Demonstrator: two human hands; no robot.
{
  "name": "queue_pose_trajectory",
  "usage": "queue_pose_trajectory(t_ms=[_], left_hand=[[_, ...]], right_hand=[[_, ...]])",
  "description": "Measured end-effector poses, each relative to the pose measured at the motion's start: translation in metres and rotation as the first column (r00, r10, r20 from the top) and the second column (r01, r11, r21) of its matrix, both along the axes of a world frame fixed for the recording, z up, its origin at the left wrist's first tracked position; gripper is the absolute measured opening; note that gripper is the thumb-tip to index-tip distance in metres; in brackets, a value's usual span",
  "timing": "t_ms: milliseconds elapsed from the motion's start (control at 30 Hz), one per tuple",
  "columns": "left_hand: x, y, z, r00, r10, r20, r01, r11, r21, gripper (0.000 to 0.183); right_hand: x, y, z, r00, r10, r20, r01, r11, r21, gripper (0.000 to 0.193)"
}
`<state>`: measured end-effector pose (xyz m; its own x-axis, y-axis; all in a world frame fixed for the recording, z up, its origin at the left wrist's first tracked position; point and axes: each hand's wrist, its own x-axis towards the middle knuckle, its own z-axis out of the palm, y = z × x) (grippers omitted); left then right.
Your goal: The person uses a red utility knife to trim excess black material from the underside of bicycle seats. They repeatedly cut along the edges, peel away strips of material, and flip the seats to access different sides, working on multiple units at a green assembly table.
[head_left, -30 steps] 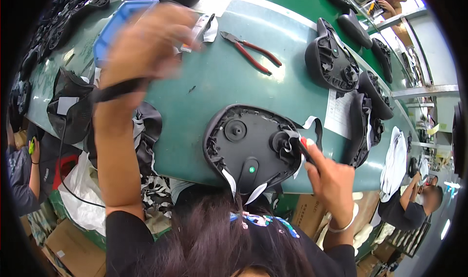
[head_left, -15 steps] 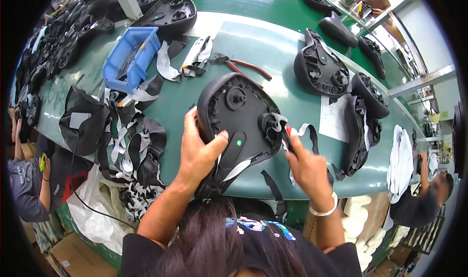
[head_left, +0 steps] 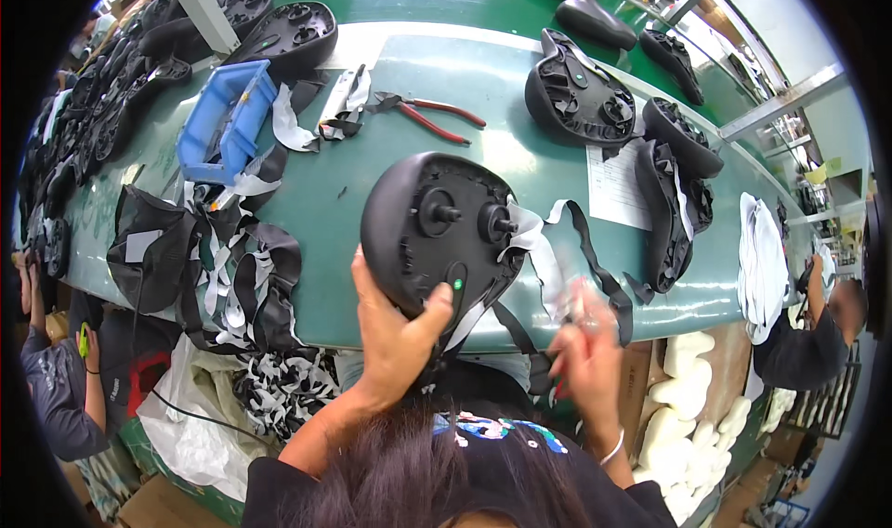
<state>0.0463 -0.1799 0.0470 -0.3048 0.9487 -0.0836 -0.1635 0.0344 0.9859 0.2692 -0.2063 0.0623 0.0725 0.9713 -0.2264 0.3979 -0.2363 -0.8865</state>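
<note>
Trimming along a bicycle saddle [head_left: 429, 260], it seems.
Left hand [head_left: 395, 342] clamped on the saddle, tilted at the near edge of the worktop [head_left: 330, 212]; right hand [head_left: 590, 352], near the loose pale strip [head_left: 539, 247], too blurred to tell. Next calls for steadying the saddle.

Saddle-making workshop, green workbench [head_left: 446, 91], piled black saddles [head_left: 98, 110], pliers [head_left: 432, 115], cut scraps [head_left: 283, 391], co-workers nearby

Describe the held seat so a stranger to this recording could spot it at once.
Start at the green table; find the person's left hand at its near edge. That hand holds a black seat, underside showing, with two round posts. Unlike the other seats lying nearby, it is gripped, and a pale strip trails from its right side.
</note>
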Motion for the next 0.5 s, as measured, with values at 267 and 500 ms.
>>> queue_pose_trajectory(t_ms=[267, 500], left_hand=[[-0.039, 0.017, 0.012, 0.991, -0.11, 0.075, 0.112, 0.993, -0.031, 0.07], [-0.058, 0.159, 0.014, 0.839, -0.245, 0.486, 0.299, 0.954, -0.036, 0.055]], right_hand=[[0.007, 0.141, -0.026, 0.887, -0.19, 0.422, -0.109, 0.799, 0.591, 0.05], [0.061, 0.18, 0.018, 0.96, -0.114, 0.256, -0.026, 0.874, 0.486, 0.03]])
